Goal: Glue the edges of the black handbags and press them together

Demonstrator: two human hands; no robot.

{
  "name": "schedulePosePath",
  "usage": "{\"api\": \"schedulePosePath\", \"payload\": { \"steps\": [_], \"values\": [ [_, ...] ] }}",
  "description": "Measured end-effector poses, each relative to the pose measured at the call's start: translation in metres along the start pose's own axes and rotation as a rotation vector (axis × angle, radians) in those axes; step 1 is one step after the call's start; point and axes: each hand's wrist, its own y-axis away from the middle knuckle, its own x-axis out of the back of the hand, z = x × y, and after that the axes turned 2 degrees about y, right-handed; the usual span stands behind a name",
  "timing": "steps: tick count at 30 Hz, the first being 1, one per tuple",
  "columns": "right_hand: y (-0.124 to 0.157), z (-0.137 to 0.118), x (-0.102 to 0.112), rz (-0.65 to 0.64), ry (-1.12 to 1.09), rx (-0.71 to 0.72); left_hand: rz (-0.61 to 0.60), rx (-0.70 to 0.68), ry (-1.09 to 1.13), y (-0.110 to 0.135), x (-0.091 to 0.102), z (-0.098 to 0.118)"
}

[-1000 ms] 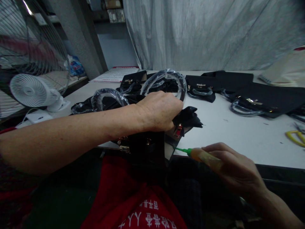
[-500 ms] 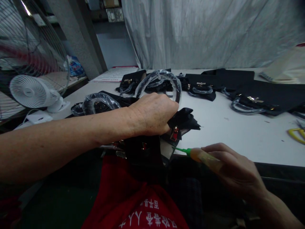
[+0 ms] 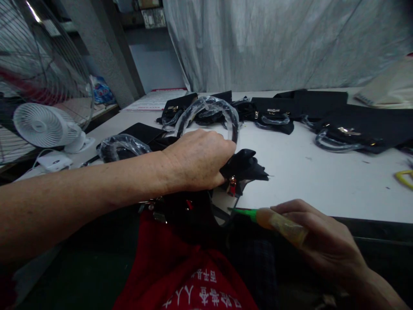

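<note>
My left hand (image 3: 200,159) is closed on a black handbag (image 3: 193,215) at the table's front edge; the fingertips are hidden behind the hand. The bag's plastic-wrapped handle (image 3: 209,105) arches up beyond my knuckles. A gold zipper pull (image 3: 231,186) hangs from the dark material to the right of that hand. In my right hand (image 3: 322,241) is a glue bottle (image 3: 280,223) with a green nozzle and a translucent, amber-tinted body. Its thin tip points left, close to the bag's pale lower flap; whether it touches cannot be made out.
Several black bags with wrapped handles, among them one bag (image 3: 371,129) at right, lie along the back of the white table (image 3: 309,181). A small white fan (image 3: 45,125) stands at left beside a large wire-guarded fan (image 3: 48,64). Yellow-handled scissors (image 3: 405,178) lie at the right edge.
My left hand and the bag have shifted slightly left. The glue bottle's tip has come a little lower and to the left, while my right hand keeps its grip.
</note>
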Motion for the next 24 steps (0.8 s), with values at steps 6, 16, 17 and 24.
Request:
{"api": "schedulePosePath", "payload": {
  "steps": [6, 16, 17, 24],
  "values": [
    [-0.001, -0.004, 0.002, -0.011, -0.082, -0.042, -0.002, 0.007, 0.008, 0.003, -0.001, -0.001],
    [-0.001, -0.008, -0.001, 0.003, -0.123, -0.048, -0.016, 0.006, 0.003, 0.011, -0.002, -0.003],
    [0.0, -0.008, -0.002, 0.028, -0.078, -0.058, -0.015, 0.008, 0.002, 0.012, -0.002, -0.004],
    [0.0, -0.01, -0.004, 0.008, -0.027, 0.016, -0.008, 0.003, 0.012, 0.022, -0.005, -0.007]
  ]
}}
